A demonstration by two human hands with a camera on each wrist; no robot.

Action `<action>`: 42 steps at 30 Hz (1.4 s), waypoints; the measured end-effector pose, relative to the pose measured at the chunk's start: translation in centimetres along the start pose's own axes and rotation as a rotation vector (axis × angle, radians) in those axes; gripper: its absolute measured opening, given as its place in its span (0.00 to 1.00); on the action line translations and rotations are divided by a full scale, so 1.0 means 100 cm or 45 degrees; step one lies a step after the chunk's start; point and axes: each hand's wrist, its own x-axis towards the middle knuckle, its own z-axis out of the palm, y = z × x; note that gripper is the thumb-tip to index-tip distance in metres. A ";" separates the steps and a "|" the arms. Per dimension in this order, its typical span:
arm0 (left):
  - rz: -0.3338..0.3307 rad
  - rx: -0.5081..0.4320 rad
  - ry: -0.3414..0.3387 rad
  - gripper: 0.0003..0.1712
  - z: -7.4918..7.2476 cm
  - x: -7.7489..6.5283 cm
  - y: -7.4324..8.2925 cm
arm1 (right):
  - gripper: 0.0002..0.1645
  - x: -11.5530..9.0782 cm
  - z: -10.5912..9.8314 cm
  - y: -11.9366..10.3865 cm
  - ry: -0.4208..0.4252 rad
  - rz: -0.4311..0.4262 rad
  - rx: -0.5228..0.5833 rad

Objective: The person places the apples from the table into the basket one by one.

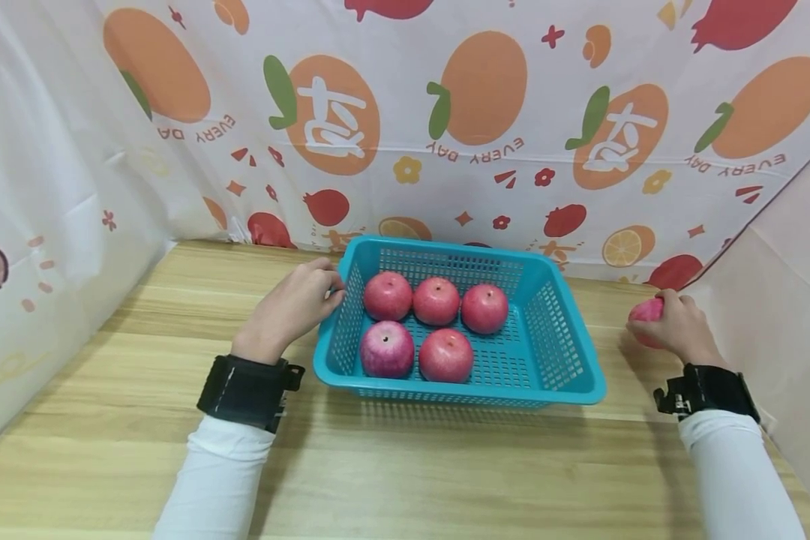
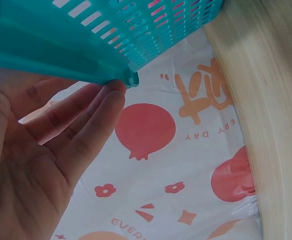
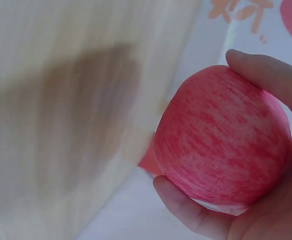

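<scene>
A turquoise plastic basket [image 1: 459, 391] with perforated walls holds several red apples [image 1: 436, 301]. At the basket's left end, my left hand [image 1: 293, 307] grips the rim near its far corner. In the left wrist view the fingers of that hand [image 2: 50, 140] reach along the underside of the rim, fingertips right at its edge; the thumb is hidden there. To the right of the basket, my right hand [image 1: 682, 326] holds another apple [image 3: 223, 137], red with pale streaks, between thumb and curled fingers. This apple is apart from the basket.
The basket stands on a light wooden table [image 1: 445, 472]. Behind it hangs a white curtain [image 1: 405, 172] printed with fruit, which meets the table's back edge. A pale wall panel [image 1: 796, 300] borders the right side, near my right hand.
</scene>
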 end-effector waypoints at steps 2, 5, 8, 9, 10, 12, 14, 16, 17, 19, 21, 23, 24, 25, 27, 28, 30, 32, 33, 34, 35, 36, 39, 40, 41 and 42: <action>0.004 0.001 0.002 0.06 0.000 0.000 0.000 | 0.47 0.001 -0.003 -0.006 0.024 -0.017 0.003; 0.007 0.000 0.005 0.06 0.001 -0.001 0.000 | 0.47 0.002 -0.009 -0.015 0.068 -0.055 -0.001; 0.004 0.000 0.006 0.06 0.001 -0.001 -0.001 | 0.46 0.003 -0.016 -0.026 0.108 -0.098 -0.012; 0.001 0.000 0.006 0.06 0.001 -0.001 -0.001 | 0.45 0.004 -0.019 -0.030 0.118 -0.113 -0.018; -0.001 0.001 0.005 0.06 0.001 0.000 -0.001 | 0.45 0.005 -0.021 -0.034 0.124 -0.125 -0.019; -0.001 0.002 0.005 0.06 0.001 0.000 -0.001 | 0.45 0.005 -0.025 -0.041 0.137 -0.150 -0.018; -0.002 0.001 0.003 0.07 0.001 0.000 -0.001 | 0.45 0.006 -0.029 -0.047 0.149 -0.174 -0.017; 0.002 0.001 0.004 0.07 0.001 0.000 -0.001 | 0.45 0.006 -0.031 -0.052 0.162 -0.200 -0.014; 0.004 0.002 0.004 0.07 0.001 0.000 -0.001 | 0.45 0.006 -0.033 -0.055 0.169 -0.210 -0.010; 0.009 0.004 0.006 0.07 0.001 0.000 -0.001 | 0.45 0.005 -0.035 -0.060 0.178 -0.222 -0.004; 0.015 0.006 0.009 0.06 0.001 0.000 -0.001 | 0.45 0.004 -0.038 -0.065 0.181 -0.231 0.006; 0.019 0.008 0.012 0.06 0.000 0.000 -0.001 | 0.45 0.003 -0.040 -0.070 0.188 -0.238 0.021; 0.018 0.008 0.012 0.06 0.000 0.000 -0.001 | 0.45 0.002 -0.042 -0.073 0.189 -0.240 0.027; 0.017 0.006 0.011 0.06 0.000 0.000 -0.001 | 0.45 0.002 -0.043 -0.076 0.193 -0.243 0.030; 0.008 0.002 0.005 0.06 0.000 0.000 -0.001 | 0.45 0.001 -0.045 -0.081 0.196 -0.252 0.032; 0.003 0.000 0.002 0.06 0.000 0.000 -0.001 | 0.45 0.000 -0.046 -0.084 0.197 -0.253 0.036; -0.006 -0.003 -0.004 0.06 0.000 0.000 -0.001 | 0.46 0.000 -0.048 -0.089 0.196 -0.254 0.041; -0.010 -0.004 -0.006 0.06 0.000 -0.001 -0.001 | 0.47 -0.001 -0.050 -0.093 0.194 -0.257 0.045; -0.012 -0.003 -0.005 0.06 0.000 -0.001 -0.001 | 0.47 -0.002 -0.051 -0.095 0.193 -0.258 0.049; -0.012 -0.003 -0.004 0.06 0.000 -0.001 -0.001 | 0.47 -0.002 -0.052 -0.097 0.192 -0.257 0.052; -0.015 -0.002 -0.004 0.06 0.000 -0.001 -0.001 | 0.48 -0.002 -0.053 -0.098 0.191 -0.257 0.054; -0.014 -0.001 -0.004 0.06 0.000 -0.001 -0.001 | 0.48 -0.002 -0.054 -0.099 0.190 -0.258 0.055; -0.017 -0.001 -0.009 0.07 0.000 -0.001 -0.001 | 0.47 -0.003 -0.055 -0.102 0.187 -0.258 0.051; -0.017 -0.002 -0.011 0.07 0.000 -0.001 -0.001 | 0.47 -0.003 -0.055 -0.102 0.186 -0.258 0.050; -0.019 -0.003 -0.013 0.07 0.000 0.000 -0.001 | 0.47 -0.004 -0.056 -0.103 0.188 -0.261 0.050; -0.018 -0.004 -0.014 0.07 0.000 0.000 -0.001 | 0.47 -0.004 -0.056 -0.103 0.190 -0.265 0.050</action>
